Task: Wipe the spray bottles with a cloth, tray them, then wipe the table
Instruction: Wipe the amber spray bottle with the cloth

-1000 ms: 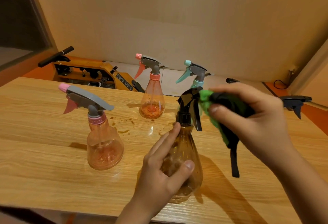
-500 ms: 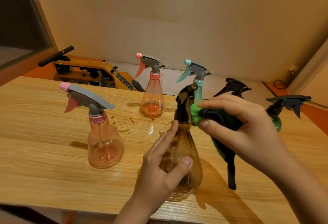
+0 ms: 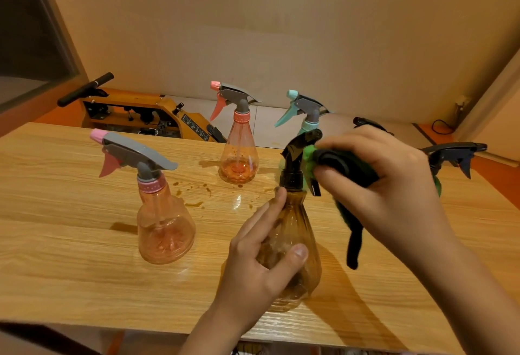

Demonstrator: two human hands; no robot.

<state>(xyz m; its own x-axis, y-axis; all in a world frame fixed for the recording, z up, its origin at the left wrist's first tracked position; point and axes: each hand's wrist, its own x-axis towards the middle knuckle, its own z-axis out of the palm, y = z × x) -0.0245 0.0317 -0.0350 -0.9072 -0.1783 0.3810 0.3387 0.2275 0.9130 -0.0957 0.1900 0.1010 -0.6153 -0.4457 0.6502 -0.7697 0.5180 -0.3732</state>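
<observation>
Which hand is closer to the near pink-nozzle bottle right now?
Left. The left hand grips the amber bottle just right of the near pink-nozzle bottle; the right hand, farther right, holds the green cloth against that bottle's black sprayer.

Pale wooden table (image 3: 70,242) — amber ribbed plastic spray bottle (image 3: 302,214) near front edge, pink-nozzled clear plastic bottle (image 3: 166,225) left of it, teal-triggered bottle (image 3: 308,111) directly behind, black-triggered green bottle (image 3: 447,153) far right.

The left hand (image 3: 253,264) and the right hand (image 3: 394,185) are both bare. The left forearm (image 3: 209,333) and the right forearm (image 3: 478,295) are uncovered too (right up to the near edge). The left thumbnail (image 3: 300,250) is cut short.
</observation>
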